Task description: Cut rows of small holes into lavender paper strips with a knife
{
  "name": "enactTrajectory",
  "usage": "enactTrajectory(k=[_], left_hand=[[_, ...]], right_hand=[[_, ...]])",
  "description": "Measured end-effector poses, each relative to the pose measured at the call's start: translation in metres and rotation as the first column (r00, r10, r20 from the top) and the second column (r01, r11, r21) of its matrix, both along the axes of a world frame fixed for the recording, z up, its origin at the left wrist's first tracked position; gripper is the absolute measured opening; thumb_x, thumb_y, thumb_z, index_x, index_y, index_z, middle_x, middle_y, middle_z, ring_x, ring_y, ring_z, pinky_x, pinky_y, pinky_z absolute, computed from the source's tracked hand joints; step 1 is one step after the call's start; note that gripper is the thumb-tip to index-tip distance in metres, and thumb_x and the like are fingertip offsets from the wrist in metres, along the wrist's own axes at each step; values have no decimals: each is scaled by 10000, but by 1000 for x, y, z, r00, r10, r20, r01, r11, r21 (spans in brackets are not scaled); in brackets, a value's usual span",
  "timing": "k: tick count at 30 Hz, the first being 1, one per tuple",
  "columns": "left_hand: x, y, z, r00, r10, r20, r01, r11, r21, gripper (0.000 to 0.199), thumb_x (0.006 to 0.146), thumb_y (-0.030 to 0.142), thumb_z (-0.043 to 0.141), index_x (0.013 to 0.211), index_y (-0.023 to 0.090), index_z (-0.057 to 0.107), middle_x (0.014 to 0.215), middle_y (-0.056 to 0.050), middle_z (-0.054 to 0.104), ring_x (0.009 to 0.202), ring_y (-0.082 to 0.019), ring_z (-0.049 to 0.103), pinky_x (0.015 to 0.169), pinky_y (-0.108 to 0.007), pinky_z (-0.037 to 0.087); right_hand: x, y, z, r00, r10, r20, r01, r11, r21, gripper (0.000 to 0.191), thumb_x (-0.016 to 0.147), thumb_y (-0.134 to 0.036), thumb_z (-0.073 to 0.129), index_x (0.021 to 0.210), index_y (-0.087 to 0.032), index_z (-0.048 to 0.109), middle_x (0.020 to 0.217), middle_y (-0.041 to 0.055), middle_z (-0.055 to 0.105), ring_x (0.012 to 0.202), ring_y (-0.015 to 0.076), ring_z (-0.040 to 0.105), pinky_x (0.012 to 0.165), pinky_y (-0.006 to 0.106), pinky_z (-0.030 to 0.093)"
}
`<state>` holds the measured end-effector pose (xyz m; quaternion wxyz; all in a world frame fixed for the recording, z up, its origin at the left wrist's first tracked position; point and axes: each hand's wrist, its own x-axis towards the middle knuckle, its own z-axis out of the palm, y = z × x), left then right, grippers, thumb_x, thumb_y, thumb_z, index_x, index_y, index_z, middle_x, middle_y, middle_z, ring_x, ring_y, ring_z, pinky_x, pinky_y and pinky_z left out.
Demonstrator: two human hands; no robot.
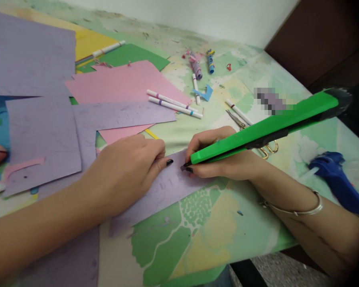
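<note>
Gripping a green utility knife (266,123) in the right hand (224,159), with thumb and fingers closed together near its lower end and its tip meeting the purple strip (164,185), too small to tell whether pressed into it. Pressing the left hand (125,171) down on the same strip, fingers curled in narrow, thumb reaching toward the tip. Wearing a silver bracelet (308,207) on the right wrist. Reading the clock from the knife's tip: facing large purple sheets (44,139) at nine, overlapping one another; pink paper (122,85) between ten and eleven; green paper (146,56) at eleven, partly beneath the pink. Seeing two white markers (175,107) side by side just short of twelve, across the edge of the pink; two small decorated paper rolls (210,63) farther out at twelve; a blue paper scrap (208,93) at one. Finding scissors (242,124) with gold handles at two, near the right hand and partly hidden by the knife, and a blue glue gun (336,175) at three, beyond the right wrist.
</note>
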<state>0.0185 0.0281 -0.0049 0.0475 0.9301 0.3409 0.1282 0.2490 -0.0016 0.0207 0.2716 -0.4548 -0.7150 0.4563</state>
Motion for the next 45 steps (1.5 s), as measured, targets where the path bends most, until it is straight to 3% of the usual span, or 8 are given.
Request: enactTrajectory(k=[4, 14, 24, 29, 34, 45], left_hand=[[1, 0, 0, 1000, 6, 18, -6, 1000, -13, 288, 989, 336, 351, 756, 232, 483, 663, -19, 555, 602, -199, 512, 539, -314, 350], [7, -2, 11, 997, 61, -46, -69, 975, -212, 293, 919, 374, 345, 718, 223, 494, 671, -45, 538, 653, -234, 498, 604, -342, 314], [6, -9, 18, 990, 140, 30, -125, 949, -290, 288, 861, 361, 369, 641, 224, 496, 614, -37, 522, 582, -197, 452, 586, -326, 301], [6, -19, 23, 988, 152, 19, -139, 942, -307, 339, 851, 361, 348, 554, 228, 443, 536, -25, 490, 539, -180, 443, 551, -311, 272], [9, -16, 18, 984, 177, 26, -163, 948, -272, 314, 839, 389, 369, 570, 238, 430, 538, -16, 490, 536, -187, 441, 561, -321, 271], [10, -11, 2, 989, 85, 120, -64, 984, -168, 299, 883, 347, 408, 604, 241, 388, 519, 26, 437, 495, -169, 397, 568, -316, 244]], right_hand=[[0, -1, 0, 1000, -6, 23, 6, 1000, 18, 107, 692, -79, 686, 769, -151, 706, 697, -29, 678, 625, 86, 565, 523, 167, 437], [-2, -5, -1, 999, -18, 42, 14, 995, 100, 133, 679, -54, 676, 754, -163, 688, 701, -40, 684, 622, 85, 583, 538, 168, 447], [-3, -7, 2, 996, 7, 94, -25, 983, 183, 108, 743, -83, 689, 798, -169, 723, 761, -25, 733, 691, 99, 654, 624, 173, 494], [0, -4, 2, 999, 17, 39, -20, 998, 66, 96, 762, -104, 704, 829, -166, 733, 782, -14, 736, 716, 107, 665, 623, 168, 514], [1, 3, 0, 996, 38, -77, -44, 997, -71, 122, 734, -57, 706, 814, -149, 712, 729, -36, 705, 654, 77, 634, 575, 144, 506], [3, 3, -2, 999, 13, -48, -17, 997, -70, 132, 716, -61, 708, 790, -170, 715, 692, -39, 681, 631, 84, 608, 532, 144, 487]])
